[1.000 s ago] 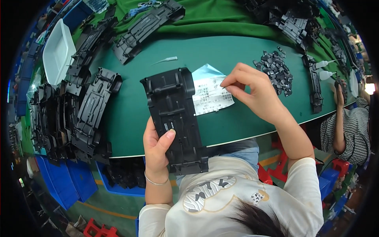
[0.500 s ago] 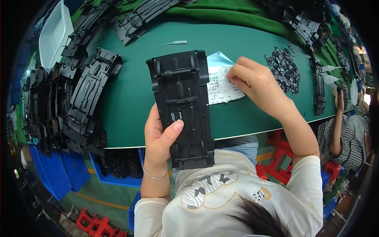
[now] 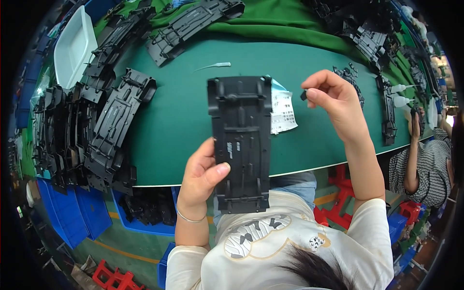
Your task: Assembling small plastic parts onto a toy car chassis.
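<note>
Left grip (image 3: 200, 171) holds ribbed black panel (image 3: 249, 159), best kept steady; right of panel, right grip (image 3: 336, 99) pinches black piece (image 3: 304, 95).

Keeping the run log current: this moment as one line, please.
left hand: holding black molded chassis-like panel | right hand: pinching small black piece | printed sheet: on green table

The black molded panel (image 3: 247, 157) hides part of the printed paper (image 3: 283, 112).
</note>
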`<state>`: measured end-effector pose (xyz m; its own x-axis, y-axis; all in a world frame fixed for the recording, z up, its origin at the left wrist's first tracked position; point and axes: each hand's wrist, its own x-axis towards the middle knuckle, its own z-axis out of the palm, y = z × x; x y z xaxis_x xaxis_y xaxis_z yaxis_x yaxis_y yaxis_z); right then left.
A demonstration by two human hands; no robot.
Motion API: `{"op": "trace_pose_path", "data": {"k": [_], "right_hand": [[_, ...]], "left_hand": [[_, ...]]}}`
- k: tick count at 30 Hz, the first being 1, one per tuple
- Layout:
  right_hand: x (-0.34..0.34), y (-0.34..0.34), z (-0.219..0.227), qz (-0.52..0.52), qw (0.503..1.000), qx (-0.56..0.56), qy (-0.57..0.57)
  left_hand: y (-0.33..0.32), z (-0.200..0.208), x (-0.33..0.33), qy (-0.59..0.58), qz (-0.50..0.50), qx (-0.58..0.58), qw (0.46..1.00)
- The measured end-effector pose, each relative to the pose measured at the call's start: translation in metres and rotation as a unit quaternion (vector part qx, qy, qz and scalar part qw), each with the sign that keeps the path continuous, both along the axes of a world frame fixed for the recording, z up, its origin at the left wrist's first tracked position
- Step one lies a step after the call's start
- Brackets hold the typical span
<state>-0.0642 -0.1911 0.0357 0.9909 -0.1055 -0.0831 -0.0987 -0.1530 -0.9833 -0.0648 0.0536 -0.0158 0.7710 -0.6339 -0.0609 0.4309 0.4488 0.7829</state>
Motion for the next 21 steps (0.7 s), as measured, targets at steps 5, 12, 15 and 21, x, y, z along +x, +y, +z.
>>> {"op": "trace_pose_path", "data": {"k": [5, 12, 15, 21], "right_hand": [[-0.005, 0.015, 0.018, 0.045, 0.988, 0.142, -0.045], [-0.003, 0.039, 0.027, 0.099, 0.984, -0.094, -0.115], [-0.002, 0.037, 0.025, 0.08, 0.99, -0.082, -0.081], [0.0, 0.032, 0.019, 0.066, 0.995, -0.052, -0.059]], "left_hand": [[-0.004, 0.003, -0.001, 0.016, -0.084, -0.005, 0.996], [-0.017, 0.022, -0.006, 0.027, -0.096, 0.02, 0.995], [-0.022, 0.028, -0.005, 0.032, -0.111, 0.025, 0.993], [-0.03, 0.033, -0.005, 0.033, -0.099, 0.019, 0.994]]}}
